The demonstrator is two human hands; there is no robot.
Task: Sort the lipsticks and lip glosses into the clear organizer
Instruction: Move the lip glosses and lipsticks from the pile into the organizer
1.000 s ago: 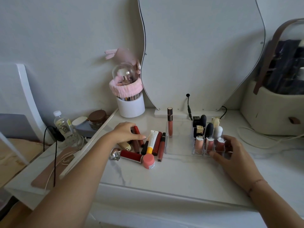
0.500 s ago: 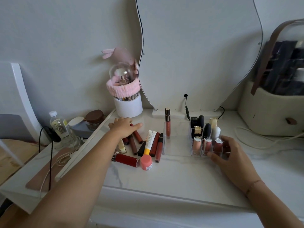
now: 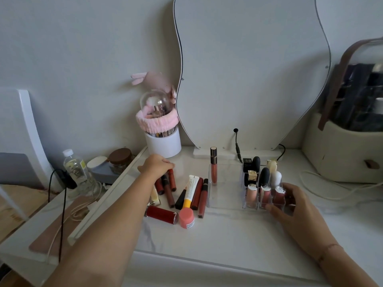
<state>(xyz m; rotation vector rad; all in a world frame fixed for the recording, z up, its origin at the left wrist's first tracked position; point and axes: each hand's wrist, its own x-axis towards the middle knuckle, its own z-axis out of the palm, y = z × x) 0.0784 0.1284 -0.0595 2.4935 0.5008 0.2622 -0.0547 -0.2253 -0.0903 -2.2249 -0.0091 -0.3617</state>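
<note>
The clear organizer (image 3: 226, 200) stands on the white marble-look table (image 3: 217, 241). Its right compartments hold several lipsticks and glosses (image 3: 263, 183); one pink gloss (image 3: 213, 168) stands upright in its left part. To its left lies a loose pile of lip products (image 3: 186, 193): dark red tubes, a white-and-yellow tube, a fat red lipstick (image 3: 161, 214), a pink cap (image 3: 186, 217). My left hand (image 3: 155, 165) curls over the far end of a red lip gloss (image 3: 172, 180) at the pile's back. My right hand (image 3: 294, 206) rests against the organizer's right front corner.
A white brush cup with a pink headband (image 3: 162, 137) stands behind the pile, beside a wavy mirror (image 3: 248, 69). A black cable (image 3: 237, 146) plugs in behind the organizer. A beige bag (image 3: 342, 154) sits far right. A bottle (image 3: 75, 170), jar and cords lie left on a lower shelf.
My left hand moved back and left over the pile, and its fingers closed around the top of the red gloss. My right hand stayed on the organizer.
</note>
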